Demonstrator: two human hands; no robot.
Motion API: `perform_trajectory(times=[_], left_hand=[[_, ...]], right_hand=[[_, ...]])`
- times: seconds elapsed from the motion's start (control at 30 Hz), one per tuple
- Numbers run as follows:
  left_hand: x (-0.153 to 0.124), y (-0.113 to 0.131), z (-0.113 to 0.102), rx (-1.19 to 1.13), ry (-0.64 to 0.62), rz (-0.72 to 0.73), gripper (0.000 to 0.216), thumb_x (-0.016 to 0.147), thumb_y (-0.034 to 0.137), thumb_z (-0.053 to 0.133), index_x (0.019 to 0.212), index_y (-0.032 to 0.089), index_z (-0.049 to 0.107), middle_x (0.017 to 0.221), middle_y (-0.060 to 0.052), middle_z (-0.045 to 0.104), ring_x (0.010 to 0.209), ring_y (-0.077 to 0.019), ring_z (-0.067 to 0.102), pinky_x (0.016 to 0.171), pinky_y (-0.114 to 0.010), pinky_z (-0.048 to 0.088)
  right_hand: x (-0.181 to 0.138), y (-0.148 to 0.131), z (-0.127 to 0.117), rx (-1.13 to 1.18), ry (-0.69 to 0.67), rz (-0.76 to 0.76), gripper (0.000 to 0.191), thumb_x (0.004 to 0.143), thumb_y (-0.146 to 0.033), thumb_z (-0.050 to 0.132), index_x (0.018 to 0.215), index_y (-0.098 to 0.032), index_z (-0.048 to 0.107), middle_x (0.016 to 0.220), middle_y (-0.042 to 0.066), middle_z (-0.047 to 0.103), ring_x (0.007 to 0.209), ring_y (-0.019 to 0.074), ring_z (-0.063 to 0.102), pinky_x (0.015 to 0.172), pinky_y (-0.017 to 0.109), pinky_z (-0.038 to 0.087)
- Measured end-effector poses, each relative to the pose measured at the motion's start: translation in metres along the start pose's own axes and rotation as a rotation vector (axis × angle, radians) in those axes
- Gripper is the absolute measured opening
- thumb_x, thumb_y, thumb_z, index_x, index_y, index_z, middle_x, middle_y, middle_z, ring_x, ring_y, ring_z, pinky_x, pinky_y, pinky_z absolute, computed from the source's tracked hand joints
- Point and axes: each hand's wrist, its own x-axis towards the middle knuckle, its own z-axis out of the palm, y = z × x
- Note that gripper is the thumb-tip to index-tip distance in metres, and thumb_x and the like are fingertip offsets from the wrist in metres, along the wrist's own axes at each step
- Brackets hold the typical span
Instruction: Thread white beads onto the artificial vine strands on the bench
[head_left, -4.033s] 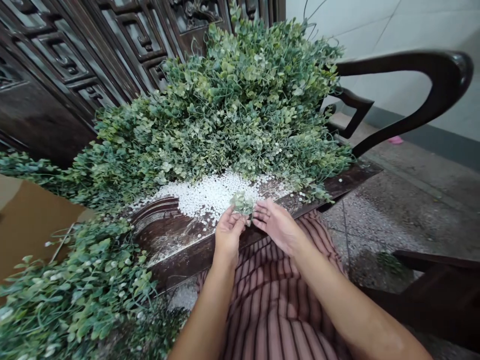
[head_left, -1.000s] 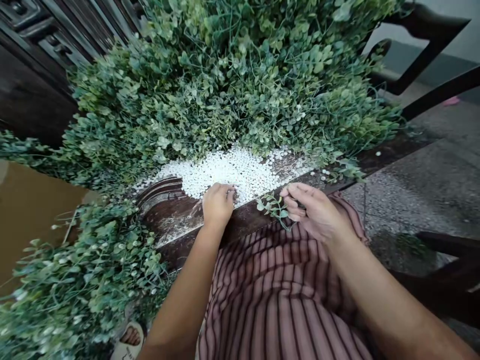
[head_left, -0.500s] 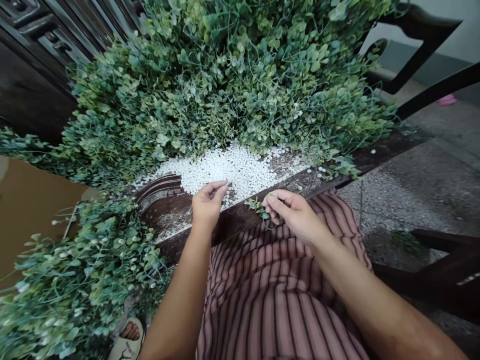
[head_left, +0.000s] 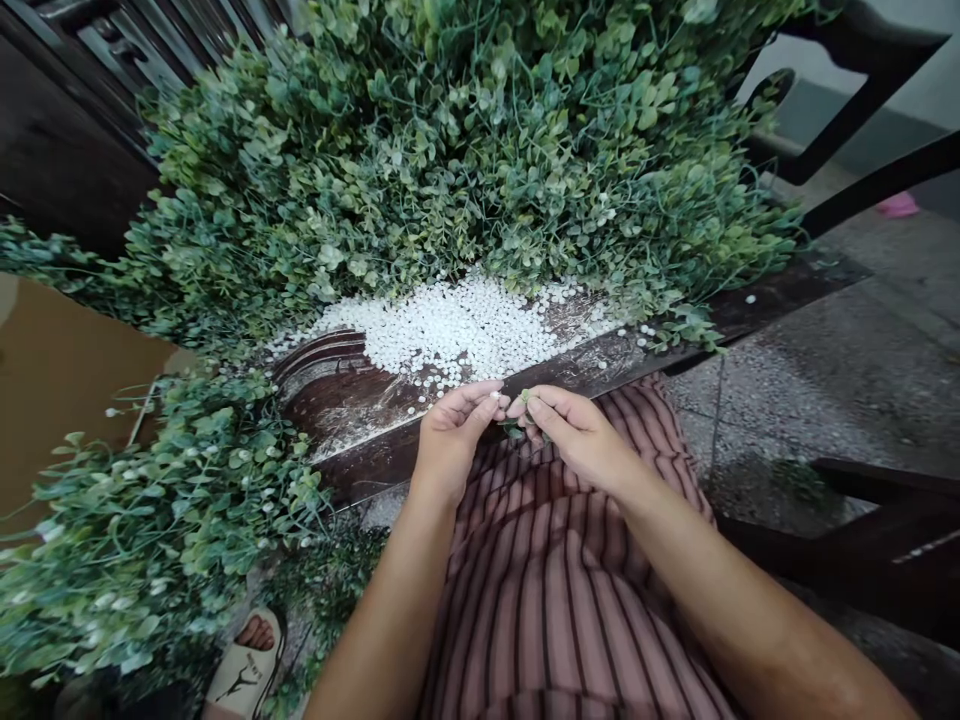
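Note:
My left hand [head_left: 448,440] pinches a small white bead [head_left: 493,396] between thumb and fingertip. My right hand [head_left: 576,436] is closed on a small green artificial sprig [head_left: 517,424], mostly hidden under its fingers. The two hands meet fingertip to fingertip just in front of the edge of the dark wooden seat [head_left: 360,400]. A heap of white beads [head_left: 457,325] lies on the seat just beyond them. Behind the beads rises a large pile of green artificial foliage [head_left: 465,150].
A second pile of green sprigs with white beads [head_left: 150,510] lies at lower left beside a brown cardboard box [head_left: 52,400]. My striped skirt [head_left: 555,600] covers my lap. A dark chair arm [head_left: 855,90] curves at upper right; another wooden piece [head_left: 885,540] stands right. A sandalled foot [head_left: 247,660] shows below.
My left hand lifted from the bead heap with a bead and came right. My right hand brought the sprig left until the fingertips met.

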Motion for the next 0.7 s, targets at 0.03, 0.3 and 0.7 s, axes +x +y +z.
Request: perform_trajectory(times=[0.03, 0.3, 0.7], left_hand=[[-0.002, 0.0, 0.0, -0.007, -0.006, -0.001, 0.026, 0.057, 0.026, 0.077, 0.08, 0.017, 0.07, 0.069, 0.0, 0.069, 0.063, -0.0076, 0.059, 0.069, -0.021, 0.049], [-0.01, -0.002, -0.003, 0.043, -0.026, 0.027, 0.026, 0.056, 0.029, 0.077, 0.078, 0.018, 0.07, 0.071, -0.001, 0.07, 0.068, -0.0113, 0.063, 0.075, -0.027, 0.051], [-0.012, -0.001, -0.009, 0.31, 0.004, 0.195, 0.012, 0.064, 0.022, 0.07, 0.075, 0.018, 0.071, 0.079, -0.004, 0.071, 0.076, -0.0148, 0.064, 0.075, -0.028, 0.052]], right_hand=[[0.0, -0.001, 0.0, -0.013, -0.001, -0.003, 0.039, 0.085, -0.052, 0.046, 0.075, -0.015, 0.056, 0.063, 0.0, 0.049, 0.055, 0.0101, 0.044, 0.052, 0.023, 0.039], [-0.004, -0.01, 0.008, -0.274, 0.022, -0.124, 0.026, 0.089, -0.029, 0.041, 0.07, -0.016, 0.053, 0.068, 0.002, 0.053, 0.067, 0.0128, 0.05, 0.064, 0.026, 0.039], [-0.008, -0.012, 0.011, -0.603, 0.059, -0.229, 0.023, 0.087, -0.02, 0.042, 0.064, -0.017, 0.045, 0.063, 0.0, 0.045, 0.061, 0.0118, 0.044, 0.058, 0.024, 0.032]])
